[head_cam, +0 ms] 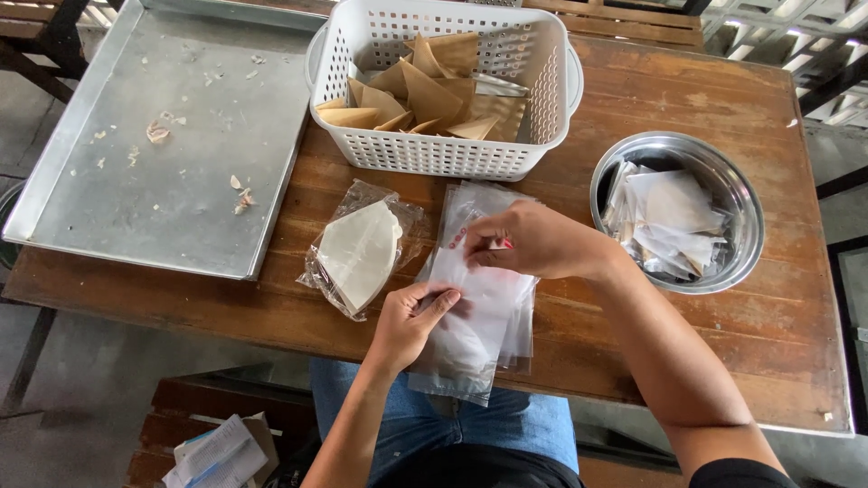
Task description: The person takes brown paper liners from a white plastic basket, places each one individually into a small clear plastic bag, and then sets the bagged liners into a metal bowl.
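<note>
My right hand (pixel 533 239) pinches the top edge of a clear plastic bag (pixel 479 307) that lies on a stack of similar bags at the wooden table's (pixel 633 117) near side. My left hand (pixel 411 321) holds the same bag lower down, its fingers pressed on the bag's left edge. A pale folded piece shows faintly inside the bag. Just left of my hands lies a crinkled clear bag holding a white cone-shaped paper filter (pixel 360 253).
A white perforated basket (pixel 434 154) with several brown paper cones stands at the back. A round metal bowl (pixel 746 226) with bagged white pieces sits at right. A large metal tray (pixel 163 181) with crumbs covers the left. Papers (pixel 217 452) lie on a bench below.
</note>
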